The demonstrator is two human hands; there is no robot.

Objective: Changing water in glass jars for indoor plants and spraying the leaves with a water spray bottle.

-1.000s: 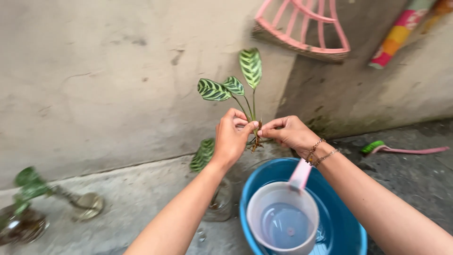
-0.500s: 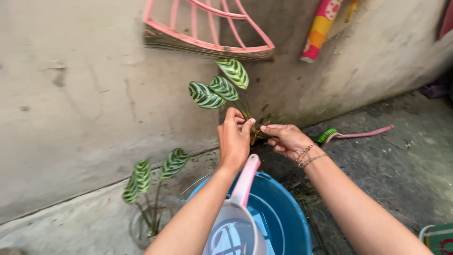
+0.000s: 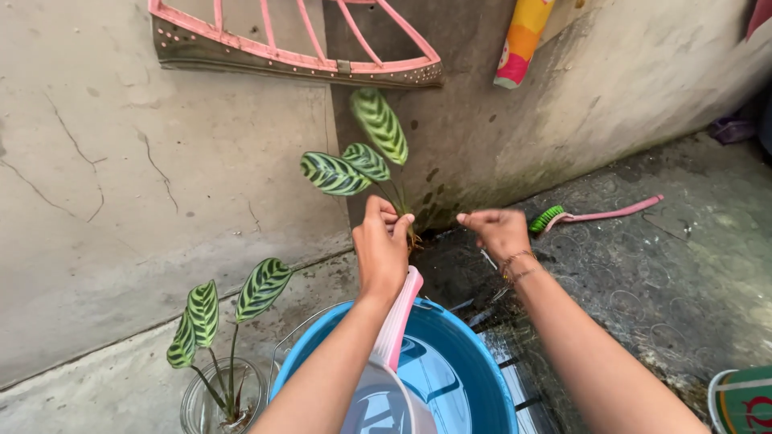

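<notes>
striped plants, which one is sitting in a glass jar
The lower-left plant, rooted in the glass jar. The other plant is held up by the left hand.

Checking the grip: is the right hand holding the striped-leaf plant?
No, the right hand is apart from the plant; only the left hand grips its stems.

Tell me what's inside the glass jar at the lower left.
The glass jar holds a second striped plant: thin stems stand in it, three leaves rise above the rim. Dark bits lie at the bottom. Whether it holds water cannot be told; the frame cuts off its base.
</notes>
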